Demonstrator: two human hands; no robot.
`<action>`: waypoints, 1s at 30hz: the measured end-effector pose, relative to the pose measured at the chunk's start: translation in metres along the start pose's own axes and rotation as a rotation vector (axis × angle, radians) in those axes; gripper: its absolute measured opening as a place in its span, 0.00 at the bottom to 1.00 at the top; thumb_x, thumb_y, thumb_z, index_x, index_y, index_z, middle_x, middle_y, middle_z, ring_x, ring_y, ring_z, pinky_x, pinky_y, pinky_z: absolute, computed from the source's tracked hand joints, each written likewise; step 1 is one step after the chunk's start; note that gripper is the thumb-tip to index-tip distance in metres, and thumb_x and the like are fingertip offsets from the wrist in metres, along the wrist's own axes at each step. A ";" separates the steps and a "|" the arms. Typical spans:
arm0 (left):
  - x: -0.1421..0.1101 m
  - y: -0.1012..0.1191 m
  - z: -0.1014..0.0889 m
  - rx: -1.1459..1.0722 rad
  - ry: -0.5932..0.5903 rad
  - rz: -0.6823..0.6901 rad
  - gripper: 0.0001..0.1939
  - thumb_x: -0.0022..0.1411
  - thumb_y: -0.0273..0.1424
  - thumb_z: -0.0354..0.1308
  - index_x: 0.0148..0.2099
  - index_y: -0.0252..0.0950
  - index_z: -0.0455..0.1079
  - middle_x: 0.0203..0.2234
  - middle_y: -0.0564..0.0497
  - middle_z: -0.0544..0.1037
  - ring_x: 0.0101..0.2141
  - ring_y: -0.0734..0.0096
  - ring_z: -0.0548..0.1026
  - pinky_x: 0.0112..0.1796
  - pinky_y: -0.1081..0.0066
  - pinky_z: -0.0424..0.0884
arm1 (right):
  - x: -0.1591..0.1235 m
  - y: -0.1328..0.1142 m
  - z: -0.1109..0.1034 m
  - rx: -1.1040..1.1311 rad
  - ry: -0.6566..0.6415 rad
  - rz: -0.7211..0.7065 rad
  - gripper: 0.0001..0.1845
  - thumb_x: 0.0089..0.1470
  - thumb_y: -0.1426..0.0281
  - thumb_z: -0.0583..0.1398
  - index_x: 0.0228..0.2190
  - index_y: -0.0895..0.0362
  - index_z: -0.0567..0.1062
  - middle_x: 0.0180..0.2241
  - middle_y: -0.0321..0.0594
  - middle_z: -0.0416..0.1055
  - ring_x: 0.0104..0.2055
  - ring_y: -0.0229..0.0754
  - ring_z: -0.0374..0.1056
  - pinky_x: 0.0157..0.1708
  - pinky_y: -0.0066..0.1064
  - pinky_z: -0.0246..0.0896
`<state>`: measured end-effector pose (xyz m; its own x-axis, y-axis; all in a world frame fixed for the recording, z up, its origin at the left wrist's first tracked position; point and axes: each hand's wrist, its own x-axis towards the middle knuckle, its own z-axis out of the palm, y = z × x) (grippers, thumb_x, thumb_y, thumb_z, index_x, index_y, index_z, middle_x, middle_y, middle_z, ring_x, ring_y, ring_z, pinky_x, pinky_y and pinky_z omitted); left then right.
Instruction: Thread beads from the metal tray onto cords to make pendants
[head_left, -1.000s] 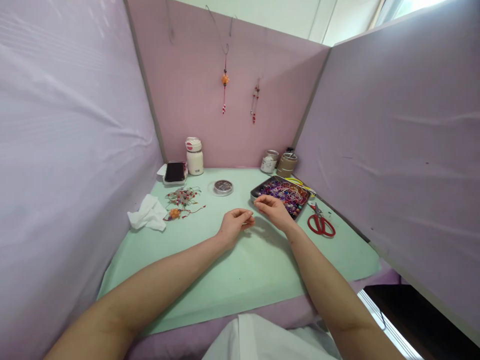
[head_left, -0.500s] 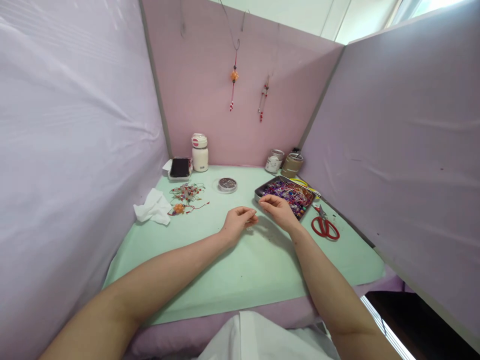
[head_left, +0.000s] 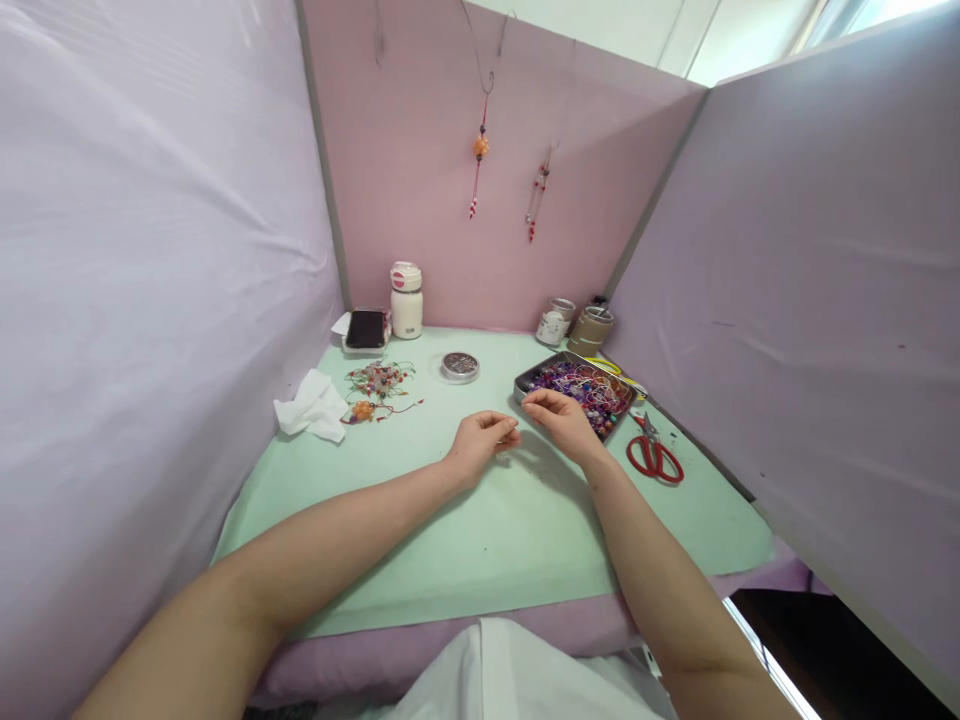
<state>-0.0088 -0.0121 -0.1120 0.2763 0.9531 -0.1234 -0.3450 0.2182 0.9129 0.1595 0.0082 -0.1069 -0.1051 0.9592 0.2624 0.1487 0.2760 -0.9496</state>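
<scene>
My left hand (head_left: 482, 447) is over the middle of the table, thumb and index finger pinched together. Something small and clear shows just under its fingers, too faint to name. Facing it from the right, my right hand (head_left: 561, 424) also pinches thumb against fingertips, in front of the left edge of a dark tray (head_left: 520, 386). What it holds is too small to see. A narrow gap separates the two hands. Inside the tray lie many purple, red and brown beads (head_left: 553, 377) and a tangle of pale thread (head_left: 596, 386).
Red-handled scissors (head_left: 655, 458) lie right of the tray. Leftward are beaded strings (head_left: 380, 378), an orange bead ornament (head_left: 363, 411) and a white tissue (head_left: 312, 405). Behind stand a round clear case (head_left: 460, 367), a white bottle (head_left: 406, 302) and jars (head_left: 555, 323). Beaded pendants (head_left: 480, 148) hang on the back panel.
The camera view has shifted slightly, so the background sits a little to the right. Both hands keep nearly the same pose and pinch.
</scene>
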 end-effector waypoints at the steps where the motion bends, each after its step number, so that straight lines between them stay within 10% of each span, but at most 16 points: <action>1: 0.000 0.000 0.000 0.001 0.000 0.001 0.14 0.44 0.36 0.67 0.29 0.31 0.71 0.22 0.49 0.75 0.26 0.75 0.72 0.38 0.67 0.72 | 0.000 0.000 0.000 0.003 0.002 -0.001 0.13 0.45 0.60 0.64 0.29 0.56 0.75 0.28 0.36 0.69 0.29 0.35 0.60 0.33 0.30 0.58; 30: 0.002 -0.005 -0.002 0.003 -0.011 0.034 0.12 0.46 0.35 0.66 0.28 0.32 0.72 0.22 0.49 0.75 0.26 0.75 0.73 0.37 0.68 0.72 | 0.001 0.005 -0.002 -0.005 -0.022 0.016 0.13 0.44 0.60 0.64 0.30 0.56 0.75 0.26 0.35 0.68 0.28 0.35 0.60 0.31 0.30 0.56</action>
<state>-0.0087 -0.0105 -0.1177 0.2742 0.9576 -0.0881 -0.3517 0.1851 0.9176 0.1621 0.0103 -0.1111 -0.1241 0.9620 0.2434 0.1558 0.2611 -0.9527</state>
